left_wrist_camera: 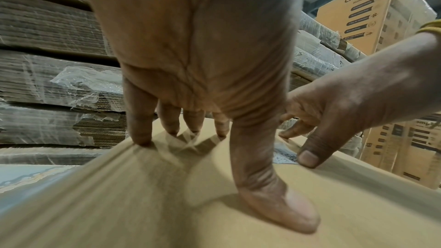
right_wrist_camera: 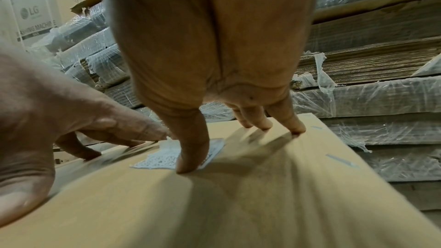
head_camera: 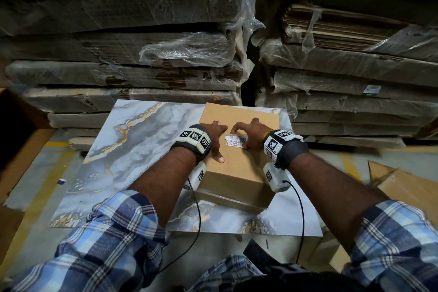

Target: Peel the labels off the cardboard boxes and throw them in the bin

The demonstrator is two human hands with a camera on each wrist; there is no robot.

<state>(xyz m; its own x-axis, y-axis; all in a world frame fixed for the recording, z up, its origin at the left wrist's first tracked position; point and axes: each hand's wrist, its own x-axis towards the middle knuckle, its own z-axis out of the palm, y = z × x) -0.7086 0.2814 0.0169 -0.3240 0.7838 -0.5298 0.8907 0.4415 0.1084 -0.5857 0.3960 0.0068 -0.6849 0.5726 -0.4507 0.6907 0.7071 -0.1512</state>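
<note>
A plain brown cardboard box point(head_camera: 237, 173) stands on a marble-patterned board point(head_camera: 142, 149). On its top is a white barcode label point(head_camera: 235, 141), lying flat. My left hand point(head_camera: 219, 140) rests on the box top just left of the label, with its fingers point(left_wrist_camera: 140, 129) straight and pressing down. My right hand point(head_camera: 246, 136) is spread over the label's right end. Its thumb point(right_wrist_camera: 190, 154) presses on the label point(right_wrist_camera: 160, 157) and its other fingers point(right_wrist_camera: 286, 122) touch the cardboard beyond. The left index finger point(right_wrist_camera: 143, 131) touches the label's far edge. No bin is in view.
Tall stacks of flattened cardboard in torn plastic wrap point(head_camera: 142, 54) rise right behind the board. An open brown carton point(head_camera: 21, 149) stands at the left and loose cardboard point(head_camera: 407, 187) lies at the right. Printed appliance cartons point(left_wrist_camera: 365, 16) stand farther off.
</note>
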